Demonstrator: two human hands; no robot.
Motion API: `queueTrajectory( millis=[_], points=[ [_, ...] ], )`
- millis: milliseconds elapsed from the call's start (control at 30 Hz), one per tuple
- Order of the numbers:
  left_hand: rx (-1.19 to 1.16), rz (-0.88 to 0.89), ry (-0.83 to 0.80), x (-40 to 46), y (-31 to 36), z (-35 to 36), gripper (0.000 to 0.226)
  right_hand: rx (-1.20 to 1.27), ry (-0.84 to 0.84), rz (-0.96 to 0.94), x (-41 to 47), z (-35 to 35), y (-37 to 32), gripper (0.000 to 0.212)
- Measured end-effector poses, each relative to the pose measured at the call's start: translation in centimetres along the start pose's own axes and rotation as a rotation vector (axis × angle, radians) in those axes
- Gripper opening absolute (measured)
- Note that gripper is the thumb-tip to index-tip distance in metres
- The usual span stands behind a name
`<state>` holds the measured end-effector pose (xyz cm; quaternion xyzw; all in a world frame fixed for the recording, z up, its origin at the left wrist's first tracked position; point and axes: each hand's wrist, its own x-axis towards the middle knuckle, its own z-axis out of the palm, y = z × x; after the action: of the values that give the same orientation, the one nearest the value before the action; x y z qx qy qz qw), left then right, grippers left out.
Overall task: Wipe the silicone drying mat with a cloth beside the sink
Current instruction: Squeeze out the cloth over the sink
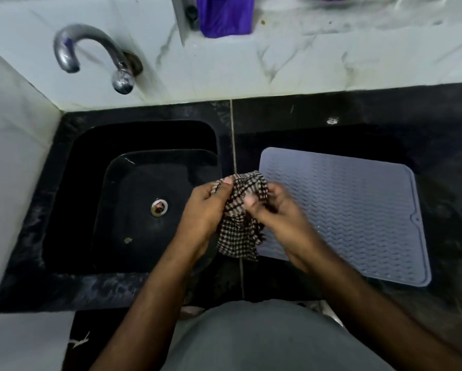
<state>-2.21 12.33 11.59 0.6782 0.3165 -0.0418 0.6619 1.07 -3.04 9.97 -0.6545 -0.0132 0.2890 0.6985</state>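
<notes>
Checked brown-and-white cloth [240, 210] is gripped by left hand [205, 207] and right hand [275, 210] | grey ridged silicone mat [358, 210] at 3 o'clock | black sink [96, 156] at 9 o'clock

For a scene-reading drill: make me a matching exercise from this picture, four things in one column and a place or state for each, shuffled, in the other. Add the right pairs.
Things:
1. checked cloth
2. drying mat
3. tap
4. drain

Places or states:
A. lies flat on the dark counter, right of the sink
B. sits in the bottom of the black sink
C. gripped by both hands, bunched
D. mounted on the white wall above the sink

Pairs: 1-C, 2-A, 3-D, 4-B
</notes>
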Motion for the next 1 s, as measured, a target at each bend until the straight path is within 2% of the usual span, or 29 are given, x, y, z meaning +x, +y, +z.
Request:
queueTrajectory(
  millis=[100,167,267,333,400,533,633,700,733,867,1000],
  points=[
    [0.214,0.071,0.087,0.1,0.6,-0.3,0.049,-0.325,-0.082,-0.122,0.9,-1.3,0.4,0.071],
    [0.359,0.108,0.152,-0.2,1.1,-0.8,0.057,-0.55,-0.162,-0.226,1.5,-2.4,-0.1,0.073],
    [0.682,0.168,0.282,-1.1,2.0,-1.7,0.054,-0.824,-0.151,-0.435,1.8,-3.6,-1.3,0.06],
    [0.754,0.195,0.33,-2.0,2.9,-1.8,0.046,-0.88,-0.1,-0.554,1.9,-3.9,-1.8,0.046],
    [0.616,0.157,0.292,-2.5,3.6,-1.6,0.036,-0.859,-0.1,-0.611,2.0,-4.0,-2.0,0.033],
    [0.218,0.038,0.143,-3.3,4.5,-1.6,0.029,-0.765,-0.134,-0.675,2.2,-3.8,-1.9,0.029],
    [-0.073,0.005,0.057,-4.0,5.1,-1.4,0.026,-0.543,-0.125,-0.619,1.7,-3.2,-1.7,0.048],
    [-0.147,0.013,0.077,-4.3,5.4,-1.0,0.025,-0.396,-0.097,-0.588,1.6,-2.9,-1.6,0.059],
    [-0.162,0.028,0.095,-4.4,5.4,-0.9,0.025,-0.377,-0.077,-0.613,1.6,-2.8,-1.5,0.057],
    [-0.186,0.075,0.121,-4.5,5.4,-0.2,0.025,-0.585,0.007,-0.766,1.8,-3.0,-2.1,0.037],
    [-0.19,0.105,0.104,-4.6,5.4,-0.1,0.03,-0.625,0.03,-0.81,2.4,-2.9,-3.1,0.023]
  ],
)
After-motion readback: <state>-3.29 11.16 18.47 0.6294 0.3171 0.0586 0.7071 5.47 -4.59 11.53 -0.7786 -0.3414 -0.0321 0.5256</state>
